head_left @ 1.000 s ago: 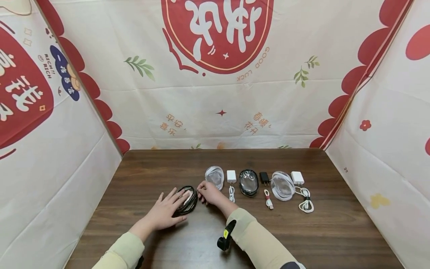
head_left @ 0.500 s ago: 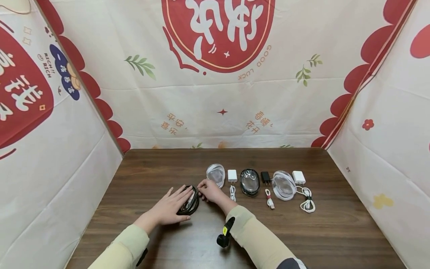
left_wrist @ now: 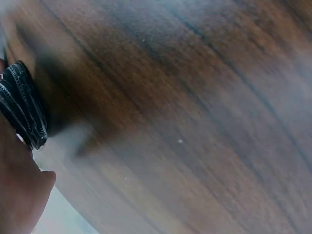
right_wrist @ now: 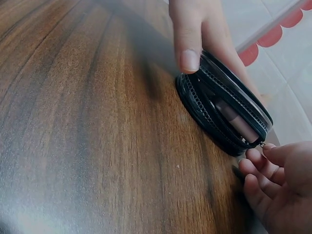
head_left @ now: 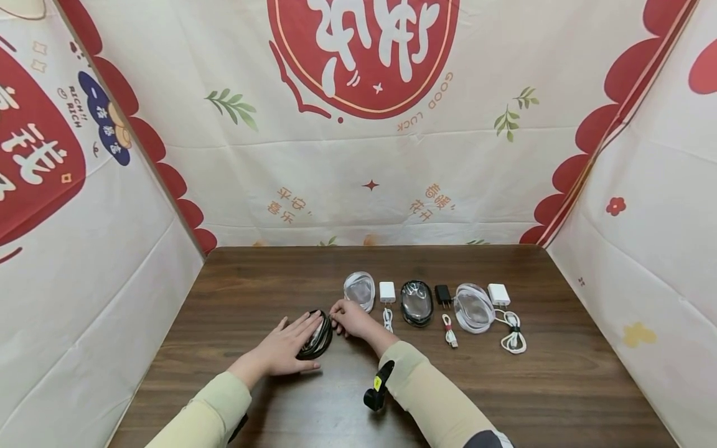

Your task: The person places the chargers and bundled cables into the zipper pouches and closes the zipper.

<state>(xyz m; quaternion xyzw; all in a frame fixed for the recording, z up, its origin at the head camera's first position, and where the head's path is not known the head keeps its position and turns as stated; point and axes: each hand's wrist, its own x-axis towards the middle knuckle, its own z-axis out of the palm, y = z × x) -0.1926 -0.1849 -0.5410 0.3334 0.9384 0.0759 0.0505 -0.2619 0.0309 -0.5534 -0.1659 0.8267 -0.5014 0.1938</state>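
A small oval zip pouch (head_left: 322,342) with black edging and a clear top lies on the table, left of centre. My left hand (head_left: 280,350) rests on it with straight fingers over the top and the thumb by the near edge. At its right end, my right hand (head_left: 351,318) pinches the zipper pull (right_wrist: 263,145) between thumb and finger. In the right wrist view the zip gapes, and a pinkish-grey object (right_wrist: 238,121) shows inside. The left wrist view catches only the black edge of the pouch (left_wrist: 23,105) beside part of the hand.
Beyond my right hand stand three more clear pouches, two white-edged (head_left: 360,291) (head_left: 473,309) and one black-edged (head_left: 417,303). Between and beside them lie white chargers (head_left: 387,292) (head_left: 498,294), a black charger (head_left: 443,295) and bundled white cables (head_left: 450,331) (head_left: 512,336). Printed cloth walls enclose the table.
My left hand has shifted slightly right over the pouch, and its fingers have drawn closer together. The right hand stays at the pouch's right end.
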